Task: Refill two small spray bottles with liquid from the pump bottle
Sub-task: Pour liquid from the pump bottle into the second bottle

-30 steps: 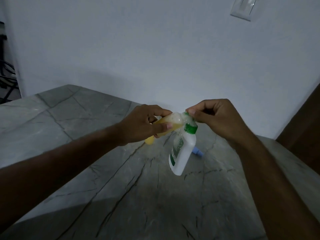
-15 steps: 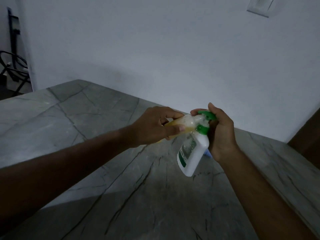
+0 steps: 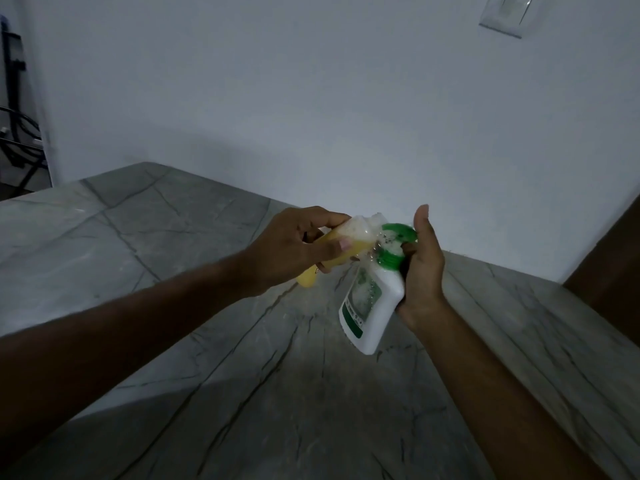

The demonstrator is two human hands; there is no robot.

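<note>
the left hand (image 3: 294,251) is curled round a small yellow spray bottle (image 3: 332,251), holding it tilted just left of the pump bottle (image 3: 372,299), its open mouth up against the green pump head (image 3: 398,235), where white foam (image 3: 363,226) has gathered. the right hand (image 3: 424,268) grips the pump bottle from its right side, thumb raised. both bottles are held above the grey veined surface (image 3: 242,375). a wall plate (image 3: 504,13) sits high above the pump bottle.

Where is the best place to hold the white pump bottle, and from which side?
Likely the flat white body of the pump bottle, from its right side, as the right hand does now. It is tilted and foam covers the green pump head, so a grip higher up might slip.
</note>
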